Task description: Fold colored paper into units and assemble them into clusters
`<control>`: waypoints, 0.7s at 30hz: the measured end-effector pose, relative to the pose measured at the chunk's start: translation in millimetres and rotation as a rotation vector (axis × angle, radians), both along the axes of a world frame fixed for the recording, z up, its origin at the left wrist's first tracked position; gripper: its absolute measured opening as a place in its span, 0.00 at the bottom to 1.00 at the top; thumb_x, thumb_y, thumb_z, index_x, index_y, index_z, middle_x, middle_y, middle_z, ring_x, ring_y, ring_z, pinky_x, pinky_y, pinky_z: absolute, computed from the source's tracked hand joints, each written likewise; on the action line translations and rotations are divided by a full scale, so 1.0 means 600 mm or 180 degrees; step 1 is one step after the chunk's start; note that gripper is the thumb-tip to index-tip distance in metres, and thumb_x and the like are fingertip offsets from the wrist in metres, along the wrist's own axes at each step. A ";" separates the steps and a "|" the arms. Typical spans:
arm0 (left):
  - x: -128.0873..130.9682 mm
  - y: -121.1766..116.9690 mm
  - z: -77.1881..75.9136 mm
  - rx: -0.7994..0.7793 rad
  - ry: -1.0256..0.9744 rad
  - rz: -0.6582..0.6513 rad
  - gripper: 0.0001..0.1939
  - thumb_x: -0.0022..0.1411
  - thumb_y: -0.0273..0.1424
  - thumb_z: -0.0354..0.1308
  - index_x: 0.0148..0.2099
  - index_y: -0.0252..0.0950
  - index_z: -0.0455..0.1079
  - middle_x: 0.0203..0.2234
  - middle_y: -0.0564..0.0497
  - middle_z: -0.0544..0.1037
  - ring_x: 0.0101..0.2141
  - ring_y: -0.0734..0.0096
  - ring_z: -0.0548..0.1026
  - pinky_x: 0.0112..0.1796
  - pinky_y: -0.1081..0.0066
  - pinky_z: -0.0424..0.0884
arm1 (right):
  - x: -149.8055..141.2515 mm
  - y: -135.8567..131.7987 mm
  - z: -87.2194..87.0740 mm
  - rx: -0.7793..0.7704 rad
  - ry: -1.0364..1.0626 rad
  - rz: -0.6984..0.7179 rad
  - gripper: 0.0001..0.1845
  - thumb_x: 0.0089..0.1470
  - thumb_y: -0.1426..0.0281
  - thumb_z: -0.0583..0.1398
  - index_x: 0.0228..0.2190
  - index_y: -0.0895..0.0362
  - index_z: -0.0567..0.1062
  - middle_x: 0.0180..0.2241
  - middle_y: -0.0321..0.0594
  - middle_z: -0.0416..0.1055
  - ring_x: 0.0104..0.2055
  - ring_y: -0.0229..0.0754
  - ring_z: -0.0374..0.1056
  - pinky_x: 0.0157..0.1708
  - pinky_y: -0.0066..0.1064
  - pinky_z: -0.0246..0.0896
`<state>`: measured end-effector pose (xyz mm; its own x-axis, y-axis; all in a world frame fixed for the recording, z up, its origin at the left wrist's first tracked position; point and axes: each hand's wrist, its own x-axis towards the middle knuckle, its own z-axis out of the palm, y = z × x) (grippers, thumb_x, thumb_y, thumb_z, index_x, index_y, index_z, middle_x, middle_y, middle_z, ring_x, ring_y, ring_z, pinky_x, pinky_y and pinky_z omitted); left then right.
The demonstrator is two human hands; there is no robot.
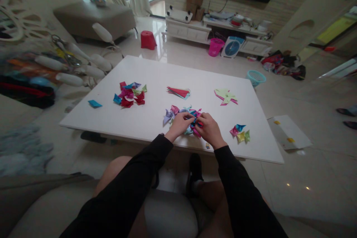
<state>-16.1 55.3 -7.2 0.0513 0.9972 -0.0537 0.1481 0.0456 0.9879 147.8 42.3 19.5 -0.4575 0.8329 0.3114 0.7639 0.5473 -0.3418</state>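
Pinching blue folded paper [194, 113] between fingers [203, 119] of left hand [179, 124] and right hand [209, 126], over the paper heap [168, 116] on the worktop [152, 122], probably for fine control.

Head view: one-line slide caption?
Left hand and right hand meet over a colorful cluster of folded paper on a white table.

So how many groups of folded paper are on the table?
5: left pile; red-topped stack, back middle; green-topped stack, back right; small cluster, front right; front pile, under left hand and right hand. Lone blue piece, farther left.
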 end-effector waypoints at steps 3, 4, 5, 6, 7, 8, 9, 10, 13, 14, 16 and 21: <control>0.001 0.000 0.000 0.0000 -0.0111 -0.0031 0.07 0.57 0.29 0.63 0.37 0.32 0.79 0.33 0.46 0.81 0.34 0.67 0.77 0.37 0.70 0.73 | 0.001 0.001 -0.001 0.0021 0.0014 -0.0032 0.04 0.56 0.73 0.60 0.29 0.54 0.73 0.35 0.42 0.69 0.41 0.47 0.65 0.40 0.36 0.60; 0.002 0.000 0.000 -0.0027 -0.0180 -0.0022 0.09 0.58 0.31 0.62 0.38 0.32 0.79 0.34 0.46 0.81 0.34 0.67 0.77 0.36 0.71 0.73 | 0.004 0.003 -0.002 0.0034 0.0027 -0.0106 0.05 0.56 0.73 0.60 0.28 0.54 0.73 0.34 0.42 0.69 0.41 0.47 0.65 0.39 0.36 0.60; 0.003 0.001 -0.001 -0.0073 -0.0258 0.0003 0.11 0.60 0.33 0.61 0.40 0.32 0.79 0.34 0.46 0.81 0.33 0.68 0.77 0.35 0.72 0.72 | 0.010 0.006 -0.004 0.0049 0.0039 -0.0235 0.05 0.55 0.72 0.60 0.28 0.54 0.73 0.34 0.41 0.69 0.40 0.46 0.65 0.39 0.35 0.60; 0.003 0.002 -0.002 -0.0138 -0.0338 0.0036 0.12 0.61 0.35 0.60 0.42 0.32 0.78 0.34 0.46 0.80 0.32 0.69 0.77 0.33 0.72 0.72 | 0.019 0.011 -0.007 0.0059 0.0046 -0.0419 0.05 0.55 0.72 0.60 0.27 0.54 0.73 0.33 0.41 0.69 0.40 0.46 0.65 0.39 0.35 0.59; 0.003 0.003 -0.002 -0.0209 -0.0407 0.0061 0.13 0.62 0.36 0.59 0.44 0.33 0.77 0.34 0.47 0.80 0.31 0.70 0.76 0.32 0.73 0.71 | 0.032 0.016 -0.011 0.0053 0.0037 -0.0647 0.06 0.54 0.71 0.60 0.26 0.54 0.73 0.32 0.41 0.69 0.39 0.46 0.66 0.38 0.35 0.59; 0.003 0.004 -0.003 -0.0278 -0.0464 0.0081 0.14 0.63 0.36 0.58 0.45 0.33 0.77 0.34 0.47 0.79 0.30 0.71 0.76 0.30 0.73 0.71 | 0.048 0.023 -0.015 0.0027 0.0007 -0.0907 0.06 0.54 0.70 0.60 0.25 0.54 0.73 0.31 0.41 0.69 0.38 0.46 0.66 0.37 0.35 0.59; 0.002 0.005 -0.003 -0.0336 -0.0510 0.0094 0.14 0.63 0.36 0.57 0.45 0.33 0.77 0.34 0.48 0.79 0.29 0.71 0.76 0.29 0.74 0.70 | 0.068 0.029 -0.020 -0.0019 -0.0044 -0.1190 0.07 0.53 0.69 0.59 0.24 0.54 0.73 0.31 0.41 0.70 0.38 0.46 0.66 0.37 0.35 0.58; 0.002 0.006 -0.002 -0.0377 -0.0541 0.0104 0.13 0.63 0.35 0.57 0.45 0.33 0.76 0.34 0.48 0.78 0.29 0.72 0.75 0.29 0.74 0.69 | 0.091 0.034 -0.026 -0.0102 -0.0124 -0.1457 0.08 0.52 0.68 0.59 0.23 0.55 0.74 0.30 0.42 0.70 0.37 0.46 0.66 0.36 0.35 0.57; -0.003 0.007 0.004 -0.0423 -0.0504 0.0175 0.11 0.62 0.32 0.56 0.43 0.33 0.76 0.31 0.49 0.78 0.28 0.71 0.75 0.30 0.73 0.69 | 0.164 0.042 -0.043 -0.0482 -0.0393 -0.2237 0.09 0.50 0.66 0.59 0.25 0.56 0.77 0.33 0.47 0.74 0.37 0.48 0.68 0.33 0.35 0.56; -0.004 0.007 0.007 -0.0408 -0.0459 0.0199 0.10 0.62 0.31 0.56 0.42 0.33 0.76 0.30 0.49 0.78 0.29 0.71 0.75 0.31 0.73 0.70 | 0.186 0.042 -0.049 -0.0646 -0.0468 -0.2481 0.11 0.50 0.64 0.59 0.26 0.56 0.78 0.34 0.49 0.76 0.36 0.49 0.69 0.33 0.35 0.55; -0.008 0.006 0.014 -0.0331 -0.0359 0.0225 0.09 0.61 0.29 0.57 0.40 0.33 0.77 0.30 0.49 0.78 0.30 0.70 0.76 0.35 0.71 0.71 | 0.220 0.041 -0.063 -0.0972 -0.0621 -0.2798 0.12 0.49 0.63 0.59 0.28 0.55 0.80 0.33 0.50 0.77 0.36 0.51 0.70 0.32 0.36 0.55; -0.022 0.009 0.027 -0.0238 -0.0303 0.0253 0.09 0.60 0.27 0.57 0.40 0.33 0.77 0.32 0.49 0.80 0.31 0.71 0.75 0.38 0.70 0.71 | 0.262 0.043 -0.100 -0.1411 -0.0900 -0.3141 0.13 0.46 0.60 0.59 0.28 0.54 0.80 0.35 0.55 0.78 0.38 0.58 0.73 0.32 0.40 0.57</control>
